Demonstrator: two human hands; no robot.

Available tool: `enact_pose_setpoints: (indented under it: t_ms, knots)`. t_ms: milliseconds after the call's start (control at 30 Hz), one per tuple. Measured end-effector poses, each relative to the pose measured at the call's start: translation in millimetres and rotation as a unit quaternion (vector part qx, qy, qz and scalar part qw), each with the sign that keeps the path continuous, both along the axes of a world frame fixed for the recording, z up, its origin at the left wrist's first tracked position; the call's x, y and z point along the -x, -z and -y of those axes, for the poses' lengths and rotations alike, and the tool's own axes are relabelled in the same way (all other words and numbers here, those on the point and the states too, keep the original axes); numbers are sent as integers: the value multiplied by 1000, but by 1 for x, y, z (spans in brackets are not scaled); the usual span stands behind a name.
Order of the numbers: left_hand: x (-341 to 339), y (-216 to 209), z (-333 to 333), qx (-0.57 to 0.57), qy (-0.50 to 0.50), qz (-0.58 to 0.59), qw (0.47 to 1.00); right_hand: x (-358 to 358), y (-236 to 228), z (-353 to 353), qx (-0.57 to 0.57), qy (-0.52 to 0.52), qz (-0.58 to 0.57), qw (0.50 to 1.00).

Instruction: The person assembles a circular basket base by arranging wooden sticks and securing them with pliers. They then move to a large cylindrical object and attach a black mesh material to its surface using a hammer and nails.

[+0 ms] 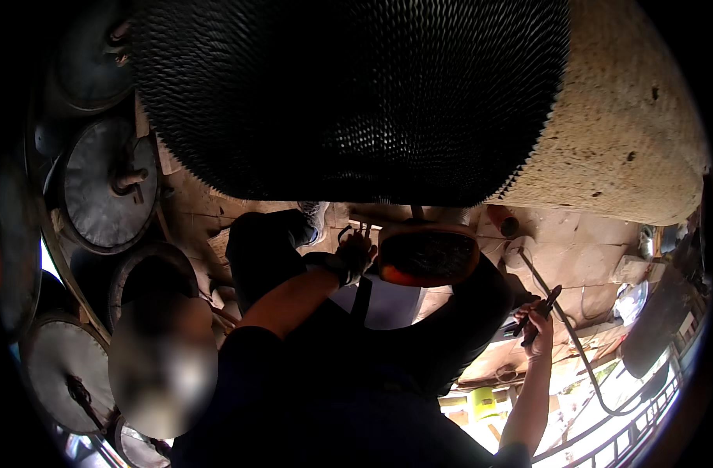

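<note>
My left hand (356,253) is in shadow below a large black roller (356,101) covered in rows of small ridges or points. Its fingers look closed, but what they hold is too dark to make out; a thin bar runs just above them. Beside it, to the right, an oval reddish-orange vessel (405,274) with a dark inside sits between my knees. Out to the right, my right hand (536,326) grips a dark hand tool (550,300) that looks like pliers, well away from the roller.
A pale, speckled cylinder (621,132) adjoins the roller's right side. Several round metal drums or discs, one with a short shaft (130,181), line the left. A long bent metal rod (571,335) stands at the right, near a yellow-green object (482,403). Brownish tiles (582,261) cover the floor.
</note>
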State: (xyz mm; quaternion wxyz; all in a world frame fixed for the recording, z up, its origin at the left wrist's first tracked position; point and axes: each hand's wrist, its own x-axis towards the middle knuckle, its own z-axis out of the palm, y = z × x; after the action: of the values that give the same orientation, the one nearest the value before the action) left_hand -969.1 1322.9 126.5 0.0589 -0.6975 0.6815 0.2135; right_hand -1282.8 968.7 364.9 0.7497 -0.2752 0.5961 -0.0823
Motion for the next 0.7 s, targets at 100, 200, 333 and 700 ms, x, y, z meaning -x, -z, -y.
enact_pose_setpoints:
  t_ms: [100,200,333,700]
  knots:
    - [47,40,-29,22,166,331,928,-5,20,-1,23,-26,-67,997]
    - [43,35,-18,-45,121,51,990,13,38,3,27,-21,-104,994]
    - [71,64,-30,4,-94,-193,977,10,43,2,31,-20,-190,981]
    - [84,95,-8,-28,-94,-281,955,11,81,-1,93,-22,-219,971]
